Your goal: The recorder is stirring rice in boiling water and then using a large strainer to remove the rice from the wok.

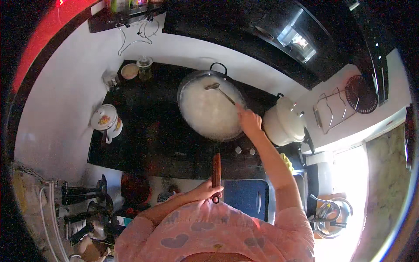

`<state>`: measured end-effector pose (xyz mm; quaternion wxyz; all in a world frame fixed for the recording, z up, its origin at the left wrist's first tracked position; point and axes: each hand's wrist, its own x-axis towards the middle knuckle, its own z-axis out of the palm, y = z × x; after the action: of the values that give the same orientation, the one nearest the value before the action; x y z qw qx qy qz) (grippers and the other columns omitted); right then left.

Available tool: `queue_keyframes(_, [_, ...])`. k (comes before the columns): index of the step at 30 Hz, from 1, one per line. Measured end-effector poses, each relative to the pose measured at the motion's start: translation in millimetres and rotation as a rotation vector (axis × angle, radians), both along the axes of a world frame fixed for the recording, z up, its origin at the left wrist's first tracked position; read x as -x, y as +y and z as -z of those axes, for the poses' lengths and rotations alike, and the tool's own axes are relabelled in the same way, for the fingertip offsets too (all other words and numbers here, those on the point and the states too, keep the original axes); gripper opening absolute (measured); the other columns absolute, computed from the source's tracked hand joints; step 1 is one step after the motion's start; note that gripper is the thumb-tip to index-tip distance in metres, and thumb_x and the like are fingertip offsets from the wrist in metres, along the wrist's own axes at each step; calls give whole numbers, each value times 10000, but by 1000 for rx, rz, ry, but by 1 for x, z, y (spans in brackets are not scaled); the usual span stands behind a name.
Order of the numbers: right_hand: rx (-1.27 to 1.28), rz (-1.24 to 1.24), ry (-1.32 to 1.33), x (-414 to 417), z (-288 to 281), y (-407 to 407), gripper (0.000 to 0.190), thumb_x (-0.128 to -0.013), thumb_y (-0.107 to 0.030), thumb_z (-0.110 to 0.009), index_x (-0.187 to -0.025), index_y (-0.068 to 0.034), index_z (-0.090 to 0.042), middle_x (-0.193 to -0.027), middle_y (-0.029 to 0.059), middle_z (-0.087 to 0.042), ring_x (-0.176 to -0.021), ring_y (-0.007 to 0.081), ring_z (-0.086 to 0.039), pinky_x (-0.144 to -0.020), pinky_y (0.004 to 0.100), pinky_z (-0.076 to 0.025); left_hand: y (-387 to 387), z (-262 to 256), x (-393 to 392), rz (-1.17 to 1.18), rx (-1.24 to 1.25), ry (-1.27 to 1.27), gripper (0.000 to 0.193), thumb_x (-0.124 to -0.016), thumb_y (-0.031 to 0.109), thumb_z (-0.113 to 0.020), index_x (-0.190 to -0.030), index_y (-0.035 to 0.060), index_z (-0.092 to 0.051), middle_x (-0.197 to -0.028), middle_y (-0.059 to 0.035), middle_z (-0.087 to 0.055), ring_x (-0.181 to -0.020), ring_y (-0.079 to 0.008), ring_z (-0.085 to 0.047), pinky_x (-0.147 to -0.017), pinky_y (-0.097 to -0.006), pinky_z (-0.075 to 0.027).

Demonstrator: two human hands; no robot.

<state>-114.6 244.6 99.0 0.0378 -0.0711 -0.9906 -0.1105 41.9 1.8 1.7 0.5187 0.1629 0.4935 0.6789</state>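
A large wok (pixel 242 98) sits on the dark stovetop in front of me, filled with pale, whitish, cloudy contents (pixel 209 111); steam or blur hides their detail. My right hand (pixel 250 121) reaches over the wok's right rim and grips the thin handle of a metal spatula or ladle (pixel 212 86), whose head lies at the contents' surface. Close to my body, my left hand (pixel 208 190) is wrapped around the wok's wooden handle (pixel 216 168). A black loop handle (pixel 218 64) stands on the wok's far side.
Right of the wok stands a cream-coloured pressure cooker (pixel 283 121), near my right forearm. A lidded enamel pot (pixel 105 119) is at the left, with a glass jar (pixel 144 68) and a small bowl (pixel 130 71) behind. Stove knobs (pixel 245 150) line the front. Dark cabinets (pixel 235 26) overhang the back.
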Motion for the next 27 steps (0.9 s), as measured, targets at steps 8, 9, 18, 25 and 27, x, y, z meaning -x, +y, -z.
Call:
queue_keyframes(8, [0,36,-206,-21,-8,7,411,-853,-196,-463,-1259,-248,-426,-813,178,-635,-764,344,-628,-670,456,-494,3,5,1,32,13,-52,208,-881,196,-534,-928,34,-412,-737,-66,-568,-551,-98,-541,-458,-228,-434])
queue_keyframes(9, [24,45,-210,-27,-10,4,407,-849,-193,-470,-1251,-245,-432,-817,179,-637,-769,345,-628,-677,457,-493,4,11,1,30,-3,-45,212,-880,195,-536,-931,34,-407,-737,-69,-568,-544,-97,-539,-455,-228,-436])
queue_keyframes(18, [128,112,-231,-81,-17,1,446,-818,-192,-541,-1248,-245,-437,-834,191,-632,-789,359,-619,-702,479,-487,14,37,-5,-24,-69,-92,218,-872,179,-539,-931,32,-389,-737,-78,-551,-532,-97,-532,-446,-229,-449])
queue_keyframes(25, [508,144,-70,-140,-18,-6,427,-823,-217,-551,-1243,-235,-474,-960,178,-621,-873,368,-600,-769,450,-472,11,31,-2,-1,-43,-49,257,-864,195,-555,-965,37,-379,-715,-64,-564,-569,-96,-540,-461,-230,-437])
queue_keyframes(27, [650,139,-8,-153,-8,-3,432,-827,-216,-552,-1252,-205,-473,-1007,164,-617,-905,361,-597,-782,428,-466,10,30,0,27,-32,-51,263,-864,204,-556,-971,38,-382,-714,-64,-570,-575,-95,-540,-465,-232,-433])
